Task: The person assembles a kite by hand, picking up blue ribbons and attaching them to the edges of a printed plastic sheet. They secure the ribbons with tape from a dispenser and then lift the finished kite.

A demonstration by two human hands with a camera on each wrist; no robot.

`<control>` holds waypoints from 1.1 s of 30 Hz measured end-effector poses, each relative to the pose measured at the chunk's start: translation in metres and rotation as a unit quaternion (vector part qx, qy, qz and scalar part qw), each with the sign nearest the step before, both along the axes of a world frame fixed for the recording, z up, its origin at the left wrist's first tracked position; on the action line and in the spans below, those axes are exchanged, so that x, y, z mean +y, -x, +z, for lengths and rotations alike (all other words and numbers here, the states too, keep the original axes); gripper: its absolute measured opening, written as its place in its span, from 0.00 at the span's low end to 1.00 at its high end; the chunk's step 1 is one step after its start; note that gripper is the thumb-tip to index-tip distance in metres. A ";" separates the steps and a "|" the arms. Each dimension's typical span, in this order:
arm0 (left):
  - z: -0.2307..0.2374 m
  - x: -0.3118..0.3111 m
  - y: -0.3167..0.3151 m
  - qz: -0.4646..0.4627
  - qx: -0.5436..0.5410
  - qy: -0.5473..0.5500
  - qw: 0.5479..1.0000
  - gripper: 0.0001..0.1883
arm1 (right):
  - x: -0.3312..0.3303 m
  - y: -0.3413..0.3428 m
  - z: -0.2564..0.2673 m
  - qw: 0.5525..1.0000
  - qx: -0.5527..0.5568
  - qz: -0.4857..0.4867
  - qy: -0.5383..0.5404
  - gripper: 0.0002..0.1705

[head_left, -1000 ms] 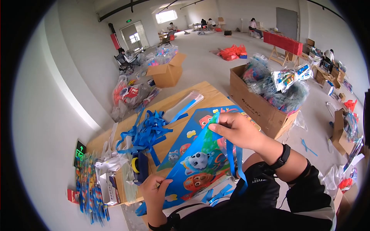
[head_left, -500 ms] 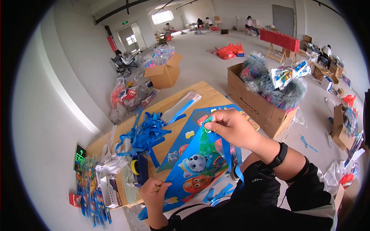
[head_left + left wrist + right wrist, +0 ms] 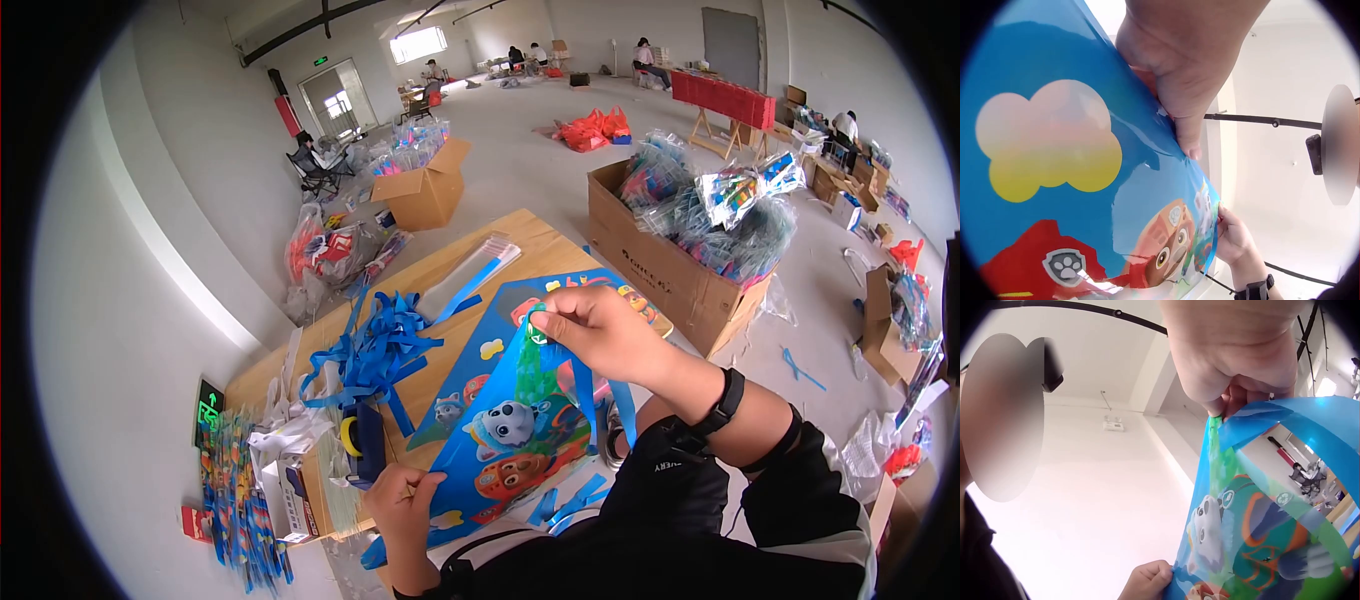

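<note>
A blue plastic sheet (image 3: pixel 510 425) printed with cartoon dogs is stretched at a slant between my two hands, above the near edge of the table. My left hand (image 3: pixel 403 505) pinches its lower left edge between thumb and fingers; the left wrist view shows that thumb (image 3: pixel 1190 140) pressed on the film. At the upper green corner, my right hand (image 3: pixel 605 335) pinches the film with thumb and fingertips. Blue strips (image 3: pixel 622 415) hang below the right hand. Another printed sheet (image 3: pixel 492 350) lies underneath on the wooden table (image 3: pixel 530 228).
A heap of blue ribbon strips (image 3: pixel 385 345) and clear plastic sleeves (image 3: pixel 485 262) lie on the table. A blue tape dispenser (image 3: pixel 368 455) stands at its left. Cardboard boxes (image 3: pixel 650 270) of bagged goods stand beyond and to the right. Other people sit further back.
My right hand has shifted slightly left, and the green corner that stuck up past its thumb is now tucked under the fingers. The left hand keeps its grip in nearly the same place.
</note>
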State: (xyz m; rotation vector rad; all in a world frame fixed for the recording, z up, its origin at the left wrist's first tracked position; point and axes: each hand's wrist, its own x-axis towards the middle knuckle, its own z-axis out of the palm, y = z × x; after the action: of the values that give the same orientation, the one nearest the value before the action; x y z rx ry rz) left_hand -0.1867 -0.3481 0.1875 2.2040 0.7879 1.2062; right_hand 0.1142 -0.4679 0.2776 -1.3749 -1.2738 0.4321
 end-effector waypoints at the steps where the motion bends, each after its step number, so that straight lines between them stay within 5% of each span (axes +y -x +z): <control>1: 0.000 0.000 0.000 0.000 0.000 0.000 1.000 0.16 | 0.000 -0.001 -0.001 1.000 0.004 0.004 -0.004 0.18; 18: 0.004 -0.004 -0.010 -0.027 -0.006 -0.016 0.999 0.07 | 0.011 -0.011 -0.020 0.998 -0.028 -0.026 -0.047 0.13; 21: 0.007 -0.005 -0.015 -0.005 -0.011 -0.031 0.999 0.07 | 0.009 -0.006 -0.014 0.998 0.033 -0.038 -0.024 0.10; 23: 0.011 -0.004 -0.018 0.005 -0.003 -0.054 0.999 0.07 | 0.009 0.000 -0.008 0.933 -0.138 -0.230 -0.241 0.05; 24: 0.013 -0.002 -0.020 0.016 0.004 -0.076 0.997 0.08 | 0.000 0.001 -0.012 0.933 -0.136 -0.230 -0.241 0.05; 26: 0.019 0.003 -0.029 0.019 0.008 -0.086 0.996 0.08 | -0.028 0.011 -0.035 0.956 -0.119 -0.020 -0.267 0.07; 28: 0.027 0.006 -0.039 0.021 0.015 -0.097 0.995 0.09 | -0.036 0.039 -0.068 0.950 -0.104 0.239 -0.173 0.10; 30: 0.041 0.005 -0.054 -0.011 -0.005 -0.143 0.990 0.08 | -0.042 0.063 -0.120 0.926 -0.129 0.353 0.028 0.15; 31: 0.048 0.005 -0.061 -0.033 -0.012 -0.165 0.986 0.09 | -0.042 0.068 -0.145 0.927 -0.129 0.353 0.025 0.15; 33: 0.062 -0.001 -0.074 -0.058 -0.025 -0.151 0.987 0.09 | -0.041 0.069 -0.191 0.900 0.088 0.360 0.228 0.24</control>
State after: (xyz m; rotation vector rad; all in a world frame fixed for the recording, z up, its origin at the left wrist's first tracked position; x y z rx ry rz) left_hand -0.1125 -0.3487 0.2492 2.4097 0.4731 1.3920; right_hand 0.0455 -0.5086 0.0861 -1.1501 -1.5635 1.4094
